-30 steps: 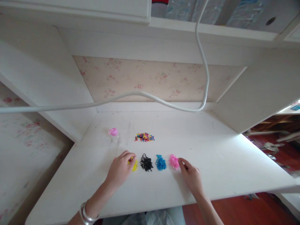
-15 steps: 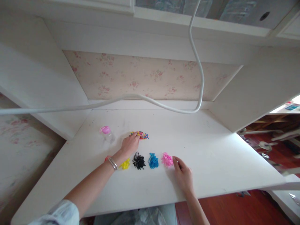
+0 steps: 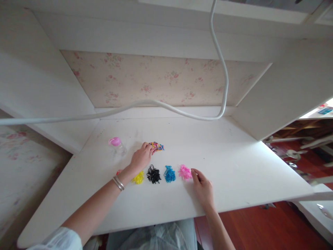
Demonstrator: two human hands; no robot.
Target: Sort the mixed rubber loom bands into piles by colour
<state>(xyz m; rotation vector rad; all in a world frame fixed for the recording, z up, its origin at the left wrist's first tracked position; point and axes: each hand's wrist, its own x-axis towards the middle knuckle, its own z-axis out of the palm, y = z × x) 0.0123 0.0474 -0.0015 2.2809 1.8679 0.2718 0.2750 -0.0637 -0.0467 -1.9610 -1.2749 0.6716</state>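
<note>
My left hand reaches over the sorted piles to a mixed heap of multicoloured rubber bands. Its fingers are bent together at the heap's left end; what they pinch is hidden. Beside the right edge of a pink rubber band pile is my right hand, thumb and forefinger closed, with nothing I can make out between them. Blue, black and yellow rubber band piles lie in a row to the left. My left wrist mostly covers a red pile.
Behind my left hand, a clear container with a pink top lies on the white desk. A thick white cable crosses in front of the floral back panel. White side panels flank the desk.
The view has tilted down slightly. My left hand has drawn a little to the left, baring more of the mixed heap. My right hand stays by the pink pile.
</note>
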